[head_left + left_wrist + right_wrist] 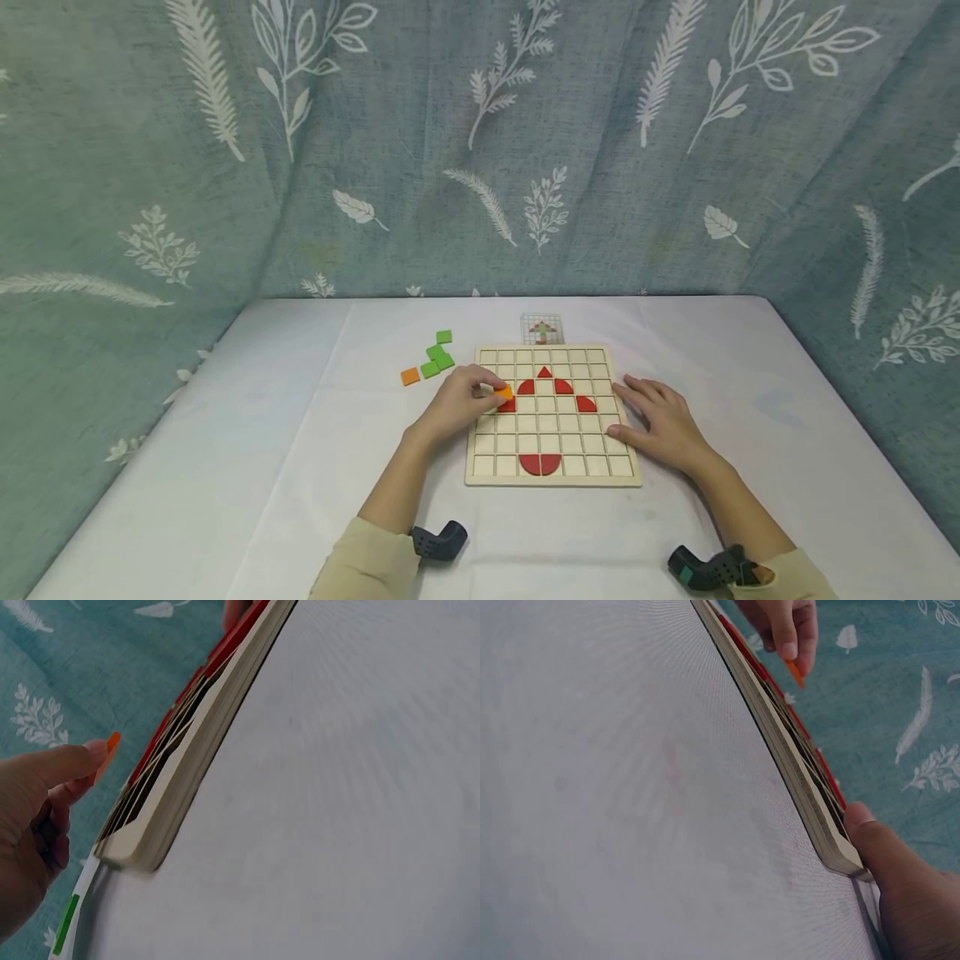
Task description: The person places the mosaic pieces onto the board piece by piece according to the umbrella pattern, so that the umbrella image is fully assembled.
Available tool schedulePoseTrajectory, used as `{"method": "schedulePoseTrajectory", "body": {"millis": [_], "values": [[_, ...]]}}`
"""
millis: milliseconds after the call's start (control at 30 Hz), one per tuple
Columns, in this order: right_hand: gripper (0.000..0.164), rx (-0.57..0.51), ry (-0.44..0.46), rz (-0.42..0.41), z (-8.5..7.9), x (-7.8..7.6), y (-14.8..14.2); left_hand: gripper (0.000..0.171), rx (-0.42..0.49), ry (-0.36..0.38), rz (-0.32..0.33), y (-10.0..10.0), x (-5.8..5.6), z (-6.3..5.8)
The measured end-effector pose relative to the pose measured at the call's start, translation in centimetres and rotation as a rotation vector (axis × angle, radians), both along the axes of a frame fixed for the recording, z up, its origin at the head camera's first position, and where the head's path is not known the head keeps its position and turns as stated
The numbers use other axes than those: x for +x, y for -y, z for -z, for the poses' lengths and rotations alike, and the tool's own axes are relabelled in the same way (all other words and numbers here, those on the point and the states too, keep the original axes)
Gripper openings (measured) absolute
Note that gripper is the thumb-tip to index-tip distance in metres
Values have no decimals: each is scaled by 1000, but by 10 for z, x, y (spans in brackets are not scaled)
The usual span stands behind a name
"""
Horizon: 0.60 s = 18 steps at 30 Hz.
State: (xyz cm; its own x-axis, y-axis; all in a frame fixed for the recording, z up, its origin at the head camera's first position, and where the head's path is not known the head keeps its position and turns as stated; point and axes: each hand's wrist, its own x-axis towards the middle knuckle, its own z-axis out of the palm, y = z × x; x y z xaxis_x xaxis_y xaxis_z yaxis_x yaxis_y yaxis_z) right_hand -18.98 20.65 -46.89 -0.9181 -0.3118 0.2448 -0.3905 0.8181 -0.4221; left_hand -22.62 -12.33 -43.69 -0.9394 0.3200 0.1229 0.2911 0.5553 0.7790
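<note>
My left hand pinches an orange square tile between thumb and fingertips, held above the left part of a wooden grid board. In the head view the orange tile overlaps a red quarter-round tile. On the board also lie a red triangle, more red quarter-rounds near it, and two red quarter-rounds side by side at the near edge. My right hand rests at the board's right edge, its fingers relaxed and the thumb touching the rim.
Several green square tiles and one orange tile lie on the white tablecloth left of the board. Just behind the board is a small pattern card. A patterned curtain hangs beyond the table.
</note>
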Motion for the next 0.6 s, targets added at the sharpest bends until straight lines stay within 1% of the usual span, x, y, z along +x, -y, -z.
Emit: {"method": "schedulePoseTrajectory", "body": {"millis": [200, 367, 600], "values": [[69, -2, -2, 6, 0, -1, -1, 14, -4, -13, 46, -15, -4, 4], [69, -8, -2, 6, 0, 0, -1, 19, -23, -35, 83, -27, -3, 7], [69, -5, -6, 0, 1, -1, 0, 16, -45, -83, 129, -43, -2, 11]]}}
